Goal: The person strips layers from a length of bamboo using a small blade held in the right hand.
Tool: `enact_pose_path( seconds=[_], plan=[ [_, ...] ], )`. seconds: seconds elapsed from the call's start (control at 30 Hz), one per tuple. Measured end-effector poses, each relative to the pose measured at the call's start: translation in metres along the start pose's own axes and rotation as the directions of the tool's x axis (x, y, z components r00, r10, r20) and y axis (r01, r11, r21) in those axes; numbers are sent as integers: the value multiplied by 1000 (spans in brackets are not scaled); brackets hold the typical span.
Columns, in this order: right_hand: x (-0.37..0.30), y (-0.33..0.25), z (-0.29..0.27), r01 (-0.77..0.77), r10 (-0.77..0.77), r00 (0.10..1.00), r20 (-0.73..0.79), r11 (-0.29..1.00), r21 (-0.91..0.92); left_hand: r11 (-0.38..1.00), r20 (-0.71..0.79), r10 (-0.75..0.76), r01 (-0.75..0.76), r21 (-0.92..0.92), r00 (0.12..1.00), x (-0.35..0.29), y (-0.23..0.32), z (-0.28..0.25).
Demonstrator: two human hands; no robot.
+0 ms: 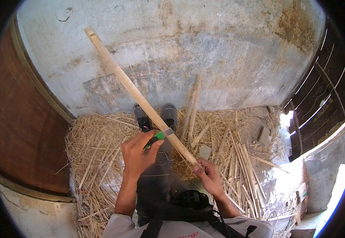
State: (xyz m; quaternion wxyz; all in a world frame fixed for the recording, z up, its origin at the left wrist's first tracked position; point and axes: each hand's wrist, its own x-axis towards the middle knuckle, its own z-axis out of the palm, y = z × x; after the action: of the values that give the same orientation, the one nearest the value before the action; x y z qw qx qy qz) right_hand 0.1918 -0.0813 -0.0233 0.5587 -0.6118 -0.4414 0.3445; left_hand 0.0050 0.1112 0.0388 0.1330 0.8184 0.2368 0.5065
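A long, pale bamboo strip (131, 88) slants from the upper left down to my right hand (209, 175). That hand is closed round the strip's near end, thumb on top. My left hand (139, 151) grips a knife (159, 136) by its green and black handle. The knife's short metal blade lies across the strip, a little beyond my right hand. The strip's far end is up in front of the wall, and its middle passes over my shoes (168, 114).
Shavings and straw (101, 137) litter the floor. Several split strips (246, 174) lie in a pile on the right, and upright sticks (195, 101) lean on the stained wall (220, 51). A brown panel (33, 123) stands left; a dark slatted panel (319, 91) stands right.
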Motion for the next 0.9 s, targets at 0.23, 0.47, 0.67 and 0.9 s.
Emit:
enact_pose_path(
  seconds=[0.23,0.47,0.67,0.9],
  plan=[
    [-6,-4,5,-56,58,996,-69,998,24,998,-61,4,-1,63,998,-4,10,4],
    [-15,-19,16,-63,70,992,-109,996,70,993,-166,-1,21,116,986,-6,13,7],
    [-21,-15,12,-44,46,992,-116,999,16,996,-188,0,17,87,982,-4,20,7],
    [-22,15,13,-153,163,986,-33,967,204,954,-110,-202,171,-245,973,-12,19,25]
  ],
)
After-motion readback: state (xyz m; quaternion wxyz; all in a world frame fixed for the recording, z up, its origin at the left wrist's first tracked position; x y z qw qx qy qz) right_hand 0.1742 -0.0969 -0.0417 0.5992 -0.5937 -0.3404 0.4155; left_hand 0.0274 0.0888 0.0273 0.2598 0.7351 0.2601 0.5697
